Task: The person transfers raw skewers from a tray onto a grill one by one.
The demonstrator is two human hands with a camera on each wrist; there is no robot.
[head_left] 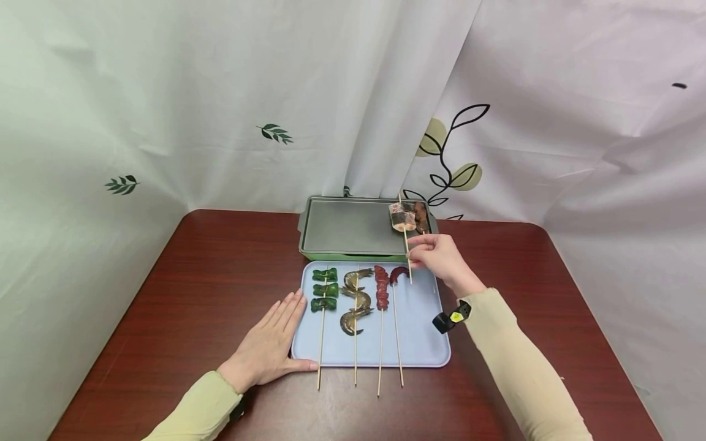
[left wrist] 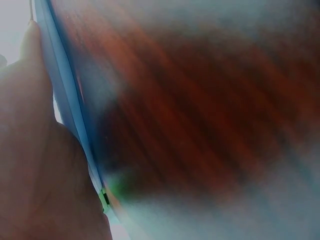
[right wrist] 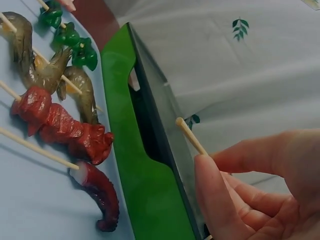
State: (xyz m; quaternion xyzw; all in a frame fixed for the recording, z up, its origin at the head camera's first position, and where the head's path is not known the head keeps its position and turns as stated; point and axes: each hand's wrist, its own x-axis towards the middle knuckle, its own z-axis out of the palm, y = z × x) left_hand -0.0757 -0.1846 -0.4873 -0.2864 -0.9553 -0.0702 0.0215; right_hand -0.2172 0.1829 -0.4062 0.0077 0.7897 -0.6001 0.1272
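Note:
My right hand (head_left: 441, 260) pinches the bamboo stick of a skewer (head_left: 402, 218) with pale, dark-skinned chunks that look like fish. Those chunks are at the right end of the grey griddle (head_left: 353, 226); whether they touch its surface I cannot tell. Beside them lies a brown meat skewer (head_left: 421, 215). In the right wrist view, thumb and finger hold the stick near its bare end. My left hand (head_left: 270, 343) lies with straight fingers along the left edge of the pale blue tray (head_left: 425, 331), its thumb at the front corner.
On the tray lie a green pepper skewer (head_left: 324, 290), a shrimp skewer (head_left: 356, 300), a red meat skewer (head_left: 381, 288) and a tentacle skewer (head_left: 398, 274). Their sticks reach past the tray's front edge. The griddle's green base (right wrist: 122, 115) stands right behind the tray. White curtains (head_left: 220, 92) surround the table.

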